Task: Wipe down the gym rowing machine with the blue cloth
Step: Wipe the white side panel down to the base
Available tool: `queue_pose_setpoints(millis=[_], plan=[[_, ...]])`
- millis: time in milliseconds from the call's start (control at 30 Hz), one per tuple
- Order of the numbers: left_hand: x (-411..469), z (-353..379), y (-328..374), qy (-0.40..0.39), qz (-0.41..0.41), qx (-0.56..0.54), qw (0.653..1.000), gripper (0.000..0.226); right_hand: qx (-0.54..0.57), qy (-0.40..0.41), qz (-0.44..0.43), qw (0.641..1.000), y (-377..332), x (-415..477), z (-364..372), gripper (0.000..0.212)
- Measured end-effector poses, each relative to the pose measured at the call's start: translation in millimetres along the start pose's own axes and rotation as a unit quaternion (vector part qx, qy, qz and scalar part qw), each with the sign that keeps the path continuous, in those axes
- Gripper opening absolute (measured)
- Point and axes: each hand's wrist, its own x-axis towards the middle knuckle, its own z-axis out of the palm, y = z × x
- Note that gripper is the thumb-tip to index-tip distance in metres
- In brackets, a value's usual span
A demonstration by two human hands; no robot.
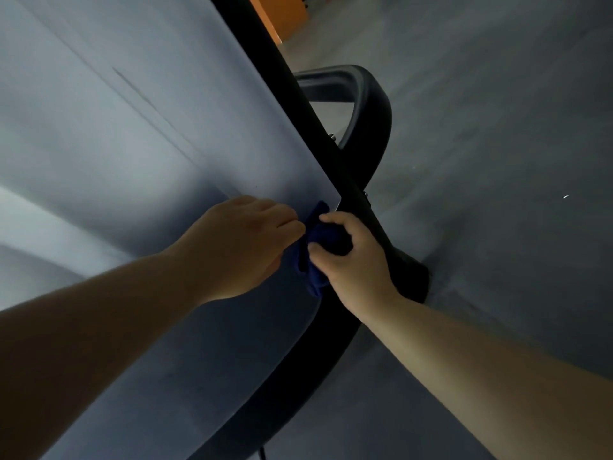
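The rowing machine shows as a broad pale grey-blue panel (139, 134) with a black frame bar (305, 107) running diagonally along its right edge. The dark blue cloth (318, 240) is bunched at the panel's lower right corner, against the bar. My right hand (351, 257) grips the cloth from the right, thumb and fingers closed around it. My left hand (242, 247) lies on the panel just left of the cloth, its fingertips touching the cloth's edge; whether it grips the cloth is hidden.
A black curved handle or foot piece (371, 104) loops out right of the bar. Grey floor (497, 161) fills the right side. An orange object (282, 14) stands at the top, behind the bar.
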Motion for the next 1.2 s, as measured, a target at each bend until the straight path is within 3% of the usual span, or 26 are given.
queue_pose_setpoints(millis=[133,233,367,567,733,833,967,1100,1200], plan=[[-4,8,4,0.017,0.017,0.052,0.998,0.033,-0.185,-0.006,-0.04,0.982,34,7,-28,0.051],[-5,13,2,0.01,-0.012,0.114,0.993,0.046,-0.223,0.034,-0.056,0.973,37,21,-40,0.056],[2,13,6,-0.027,-0.049,0.182,0.982,0.059,-0.26,0.039,-0.194,0.945,23,35,-25,0.054],[3,16,9,-0.027,-0.049,0.224,0.973,0.06,-0.44,-0.082,-0.218,0.867,91,5,-54,0.038],[5,16,10,-0.034,-0.051,0.249,0.967,0.061,-0.39,-0.025,-0.298,0.871,59,18,-37,0.044],[5,13,11,-0.048,-0.049,0.275,0.959,0.061,-0.388,-0.023,-0.375,0.842,44,25,-24,0.038],[6,14,11,-0.048,-0.051,0.275,0.959,0.061,-0.425,-0.052,-0.351,0.833,69,20,-38,0.033],[6,16,10,-0.037,-0.053,0.245,0.967,0.062,-0.481,-0.122,-0.209,0.842,99,5,-64,0.033],[6,16,12,-0.03,-0.052,0.235,0.97,0.061,-0.421,-0.072,-0.234,0.873,78,3,-46,0.033]])
